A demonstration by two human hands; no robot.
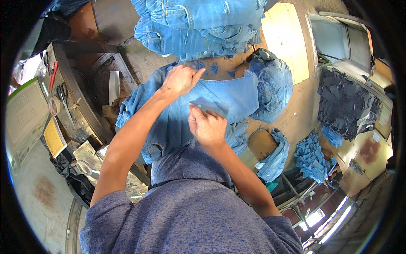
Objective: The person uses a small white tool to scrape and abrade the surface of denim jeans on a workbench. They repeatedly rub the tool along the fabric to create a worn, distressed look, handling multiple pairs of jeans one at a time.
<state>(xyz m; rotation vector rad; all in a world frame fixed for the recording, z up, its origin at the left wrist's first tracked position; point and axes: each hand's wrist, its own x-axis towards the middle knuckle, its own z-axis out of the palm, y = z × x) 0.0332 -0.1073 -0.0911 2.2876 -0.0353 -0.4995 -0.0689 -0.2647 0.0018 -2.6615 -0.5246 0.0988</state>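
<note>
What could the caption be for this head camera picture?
Both bare hands, left hand and right hand, press on light blue jeans spread across a worn worktable.

Both forearms bare, coming in from the near edge and reaching toward the far side. Left arm long and nearly straight, angled from near left up toward centre; left hand at the far end, palm down, fingers loosely curled, thumb pointing right. Right arm bent at the elbow, shorter reach; right hand nearer and just right of the left, knuckles up, fingertips pinched together pointing far-left. Hands apart, not touching.
</note>
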